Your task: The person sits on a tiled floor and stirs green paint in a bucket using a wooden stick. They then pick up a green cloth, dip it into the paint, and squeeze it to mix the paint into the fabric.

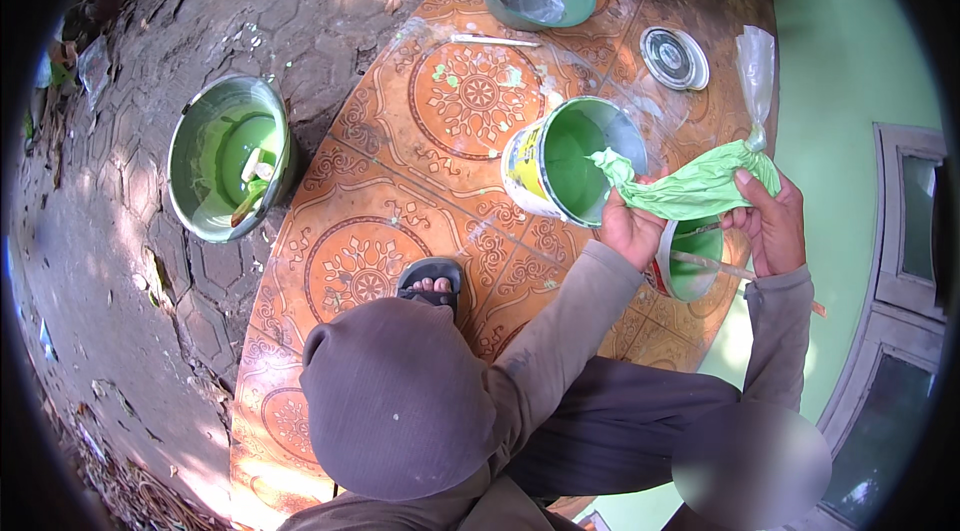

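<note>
A long plastic bag (690,187) coated in light green paint stretches level between my two hands. My left hand (632,231), palm turned up, is closed round its left part, where a crumpled end sticks out above the white paint bucket (527,171). My right hand (772,221) pinches the bag's right part between thumb and fingers. Beyond a tight neck, a clear piece of plastic (756,81) stands up, uncoated. Green paint lines the bucket below. Under my hands, a second bucket (692,271) with green paint has a stick (712,263) across it, partly hidden by my hands.
On the paving at left sits a bucket (180,171) holding green paint and a brush (252,196). A green basin (580,6) with clear plastic stands at the back, near a round lid (675,58) and a white strip (495,41). A green wall (840,61) rises at right.
</note>
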